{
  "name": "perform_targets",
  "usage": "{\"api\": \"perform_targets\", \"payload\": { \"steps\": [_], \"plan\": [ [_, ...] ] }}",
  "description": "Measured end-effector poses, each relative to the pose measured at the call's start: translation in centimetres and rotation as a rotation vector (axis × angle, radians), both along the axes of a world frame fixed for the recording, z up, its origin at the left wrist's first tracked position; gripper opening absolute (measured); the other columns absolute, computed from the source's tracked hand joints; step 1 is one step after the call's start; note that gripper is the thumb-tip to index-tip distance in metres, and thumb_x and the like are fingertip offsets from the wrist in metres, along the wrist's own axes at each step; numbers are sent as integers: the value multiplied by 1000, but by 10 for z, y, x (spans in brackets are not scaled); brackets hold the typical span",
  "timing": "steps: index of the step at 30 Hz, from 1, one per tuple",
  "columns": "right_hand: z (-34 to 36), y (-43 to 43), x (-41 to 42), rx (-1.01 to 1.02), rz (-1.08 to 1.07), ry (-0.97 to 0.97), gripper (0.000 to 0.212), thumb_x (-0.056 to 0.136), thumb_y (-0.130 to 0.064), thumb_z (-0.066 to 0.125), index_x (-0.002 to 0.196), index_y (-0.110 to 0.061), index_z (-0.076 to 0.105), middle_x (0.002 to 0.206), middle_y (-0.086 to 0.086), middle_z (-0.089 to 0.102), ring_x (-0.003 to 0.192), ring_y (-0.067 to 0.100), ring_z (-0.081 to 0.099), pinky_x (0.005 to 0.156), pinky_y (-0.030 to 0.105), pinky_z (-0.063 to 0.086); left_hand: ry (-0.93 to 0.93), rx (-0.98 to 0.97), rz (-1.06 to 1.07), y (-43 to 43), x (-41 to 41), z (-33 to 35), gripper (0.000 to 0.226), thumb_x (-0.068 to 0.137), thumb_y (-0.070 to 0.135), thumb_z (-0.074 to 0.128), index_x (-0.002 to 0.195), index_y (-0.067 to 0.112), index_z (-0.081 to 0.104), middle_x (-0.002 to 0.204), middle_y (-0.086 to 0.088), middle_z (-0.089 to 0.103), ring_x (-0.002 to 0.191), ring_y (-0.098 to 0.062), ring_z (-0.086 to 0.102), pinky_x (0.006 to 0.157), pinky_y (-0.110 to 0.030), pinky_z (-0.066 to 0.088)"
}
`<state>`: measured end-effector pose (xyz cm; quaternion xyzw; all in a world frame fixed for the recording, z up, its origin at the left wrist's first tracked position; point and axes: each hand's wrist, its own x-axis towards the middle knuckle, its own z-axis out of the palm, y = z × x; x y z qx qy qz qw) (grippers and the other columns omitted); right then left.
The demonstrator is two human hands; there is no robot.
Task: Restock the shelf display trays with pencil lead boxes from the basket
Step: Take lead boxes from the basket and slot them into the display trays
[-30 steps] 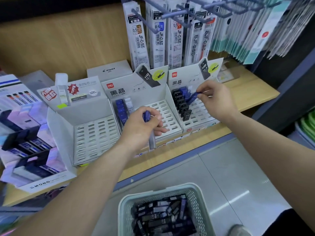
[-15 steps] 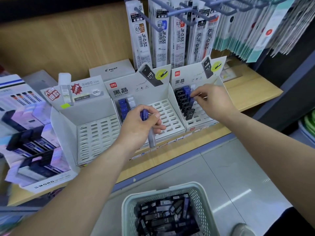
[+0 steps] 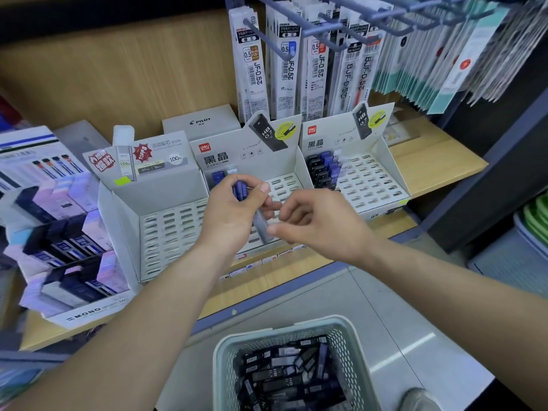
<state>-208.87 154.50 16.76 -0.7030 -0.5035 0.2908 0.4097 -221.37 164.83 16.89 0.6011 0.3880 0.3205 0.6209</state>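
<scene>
- Three white slotted display trays in the head view, side by side along the front edge of the shelf (image 3: 430, 161): left tray (image 3: 166, 229), middle tray (image 3: 286, 185), right tray (image 3: 372, 179).
- Above the front half of the middle tray, the left hand (image 3: 231, 218), gripping the held lead boxes (image 3: 240, 189): blue ones upright between thumb and fingers, one grey one slanting down from under the fingertips.
- Left fingers curled and clamped on those boxes.
- Just beside it, over the middle tray's front edge, the right hand (image 3: 321, 228): fingers loosely curled, thumb tip at the grey box's lower end.
- Cannot tell whether that thumb pinches the grey box or only touches it.
- At the back left corner of the right tray, rows of black and blue slotted boxes (image 3: 321, 170), standing upright.
- At the back left corner of the middle tray, a few blue and white boxes (image 3: 218, 176), partly hidden behind the left hand.
- Below the shelf's front edge, on the floor (image 3: 385, 307), a pale green perforated basket (image 3: 221, 360), with a loose heap of basket boxes (image 3: 281, 378) inside, black and blue, some marked HB 0.7.
- At the shelf's left end, a MONO display carton (image 3: 59, 247) with dark and pastel cases, blurred.
- Behind the trays, against the shelf's back edge, a grey PILOT box (image 3: 201, 121).
- Above the back edge, on hooks, refill packs (image 3: 252, 69) marked JF-0.5 and BJF-0.5.
</scene>
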Motion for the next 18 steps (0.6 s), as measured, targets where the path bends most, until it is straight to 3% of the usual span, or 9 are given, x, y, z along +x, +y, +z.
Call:
{"api": "perform_targets", "payload": {
  "steps": [3, 6, 10, 12, 15, 18],
  "plan": [
    [-3, 3, -9, -31, -6, 87, 25, 74, -23, 87, 86, -18, 65, 71, -2, 74, 67, 11, 72, 75, 41, 60, 65, 113, 14, 0, 1, -4, 10, 95, 16, 67, 97, 8, 63, 74, -2, 70, 64, -6, 67, 63, -19, 52],
    [-5, 5, -6, -41, 11, 178, 24, 79, -10, 82, 94, -20, 65, 73, 1, 74, 69, 22, 73, 72, 42, 61, 65, 101, 4, 1, -1, -3, 9, 96, 14, 65, 99, 7, 63, 78, -3, 71, 63, -2, 66, 56, -13, 50],
    [-5, 0, 11, -28, -5, 258, 30, 85, 0, 74, 107, -17, 63, 79, 8, 70, 73, 30, 72, 68, 34, 61, 21, -12, -51, 2, -5, -1, 7, 97, 8, 62, 103, 5, 61, 95, -11, 72, 80, -18, 75, 63, -23, 59],
    [-6, -3, 20, -25, -34, 285, 38, 86, 2, 72, 117, -16, 59, 86, 14, 68, 75, 32, 72, 71, 37, 62, 57, -25, -81, 2, -5, -1, 9, 98, 6, 61, 106, 5, 60, 96, -11, 73, 75, -22, 76, 60, -26, 61],
    [-6, -7, 29, -31, -12, 265, 60, 87, 4, 70, 136, -23, 48, 97, 15, 64, 75, 30, 73, 71, 39, 62, 161, 51, -161, -3, -2, -2, 9, 96, 10, 65, 104, 10, 61, 86, -9, 74, 59, -18, 70, 46, -24, 50],
    [-4, -11, 33, -45, 77, 249, 73, 88, 7, 68, 143, -33, 41, 103, 14, 57, 75, 28, 74, 66, 33, 60, 233, 139, -217, -8, 3, -6, 9, 92, 14, 72, 99, 17, 66, 82, -7, 70, 51, -15, 59, 43, -25, 42]
  ]
}}
